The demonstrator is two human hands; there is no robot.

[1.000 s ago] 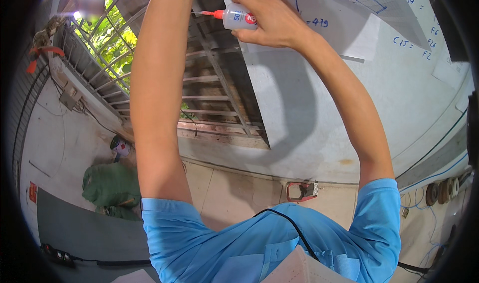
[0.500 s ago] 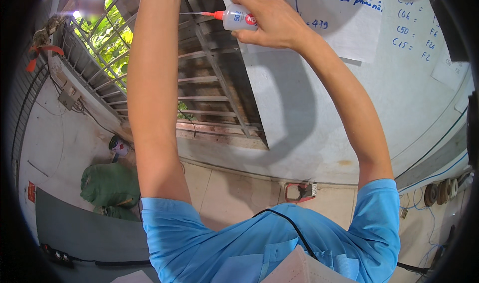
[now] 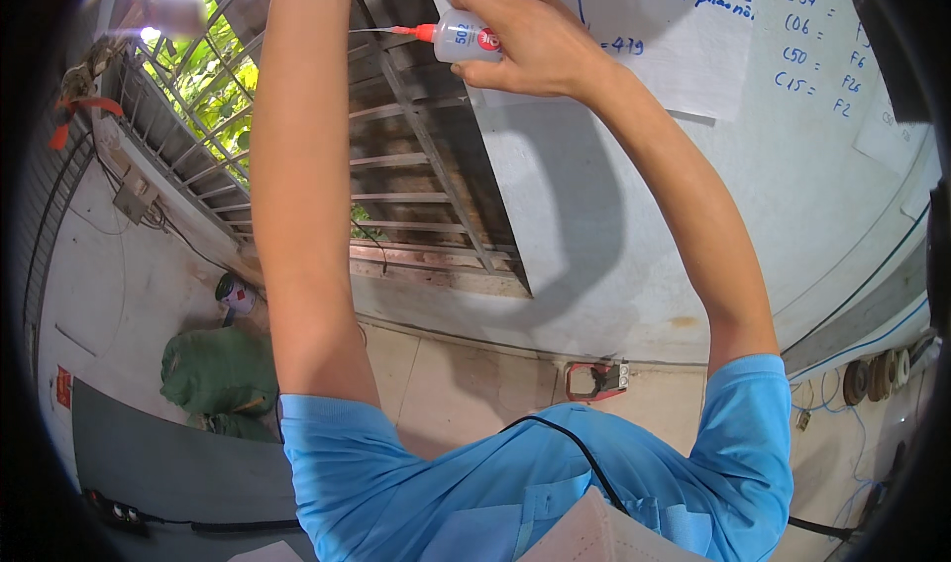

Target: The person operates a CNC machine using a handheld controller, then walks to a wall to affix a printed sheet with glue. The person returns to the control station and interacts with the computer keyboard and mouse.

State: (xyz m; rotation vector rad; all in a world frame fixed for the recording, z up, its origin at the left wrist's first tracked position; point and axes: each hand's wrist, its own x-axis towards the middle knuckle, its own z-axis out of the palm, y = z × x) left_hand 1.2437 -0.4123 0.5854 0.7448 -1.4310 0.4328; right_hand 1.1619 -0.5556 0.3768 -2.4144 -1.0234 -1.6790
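Observation:
High up against the white wall, my right hand is closed round a small clear glue bottle. The bottle lies on its side in my grip, its red cap and thin pale nozzle pointing left toward my left forearm. That forearm stretches straight up past the top edge, so my left hand is out of sight. Behind my right hand a white paper sheet with blue handwriting hangs on the wall; the hand covers part of it.
A barred window opens at the left, with green leaves outside. Lower left are a green sack, a paint can and a grey board. A red-framed object stands on the floor by the wall. Cable spools sit at right.
The wall, window and bottle all sit slightly farther left in the picture. My right hand keeps its hold on the glue bottle, and both arms are nearly still.

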